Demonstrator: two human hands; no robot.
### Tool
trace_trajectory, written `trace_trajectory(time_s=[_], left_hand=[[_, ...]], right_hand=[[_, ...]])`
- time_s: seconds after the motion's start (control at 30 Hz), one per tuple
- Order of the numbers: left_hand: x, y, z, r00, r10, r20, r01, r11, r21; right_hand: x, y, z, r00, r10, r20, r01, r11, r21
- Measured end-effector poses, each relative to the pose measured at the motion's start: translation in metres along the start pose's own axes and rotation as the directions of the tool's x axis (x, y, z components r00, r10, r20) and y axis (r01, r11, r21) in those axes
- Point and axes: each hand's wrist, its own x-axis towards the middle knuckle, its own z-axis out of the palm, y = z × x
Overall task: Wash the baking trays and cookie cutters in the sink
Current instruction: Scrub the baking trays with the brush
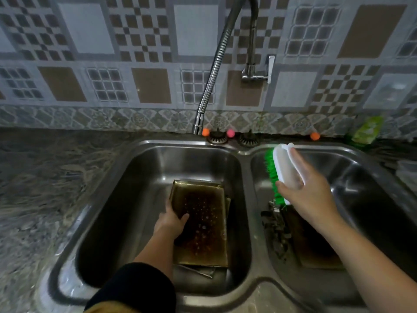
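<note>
The person's left hand (173, 219) is gripping the left edge of a rectangular, brass-coloured metal baking tray (199, 224), thumb curled onto its dark, burnt, speckled inside, down in the left bowl of a brushed stainless steel double sink (144, 168). More flat metal edges are poking out under that tray. The right hand (309, 195) is holding a white plastic scrubbing brush with bright green bristles (283, 171) above the right bowl, fingers wrapped over its smooth oval back. Another dark, crusty tray (316, 245) is lying in the right bowl. A ribbed, flexible chrome tap (214, 73) is curving down from the patterned tiled wall (144, 41).
</note>
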Motion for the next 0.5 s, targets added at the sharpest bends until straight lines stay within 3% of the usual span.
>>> trace_trajectory(time_s=[0.3, 0.5], left_hand=[[0.009, -0.002, 0.003, 0.995, -0.092, 0.025, 0.091, 0.995, 0.044], [-0.009, 0.012, -0.010, 0.997, 0.022, -0.067, -0.006, 0.971, 0.237]], right_hand=[[-0.006, 0.004, 0.005, 0.999, 0.046, 0.011, -0.046, 0.997, -0.056], [-0.003, 0.006, 0.011, 0.999, 0.032, 0.030, -0.030, 0.997, -0.065]])
